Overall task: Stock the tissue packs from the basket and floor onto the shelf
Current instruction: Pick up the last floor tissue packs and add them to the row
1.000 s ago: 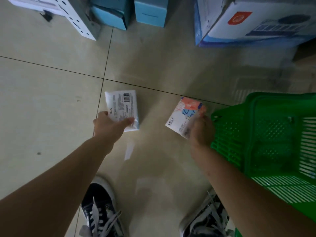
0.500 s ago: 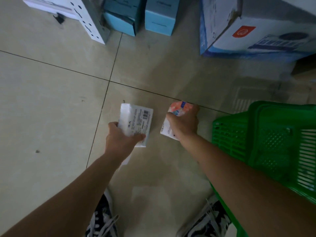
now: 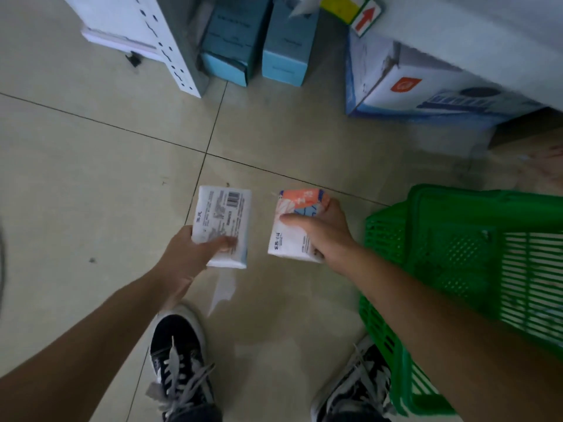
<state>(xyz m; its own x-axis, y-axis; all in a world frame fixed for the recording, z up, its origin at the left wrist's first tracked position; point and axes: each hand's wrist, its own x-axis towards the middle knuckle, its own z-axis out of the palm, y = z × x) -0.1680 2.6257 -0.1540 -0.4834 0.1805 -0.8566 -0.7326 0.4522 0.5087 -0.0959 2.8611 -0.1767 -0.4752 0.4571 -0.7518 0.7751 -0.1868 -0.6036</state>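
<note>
While each hand's grip holds a tissue pack, fingers hide their undersides.

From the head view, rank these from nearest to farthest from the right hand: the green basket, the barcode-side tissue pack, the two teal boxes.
From the right hand:
1. Green basket, just to its right on the floor.
2. Barcode-side tissue pack, to its left, held in the left hand.
3. Teal boxes, far ahead by the shelf post.
The first two are fairly close in distance.

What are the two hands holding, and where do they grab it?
Each holds a tissue pack. The left hand grips the white pack at its near end; the right hand grips the orange-topped pack along its right side.
</note>
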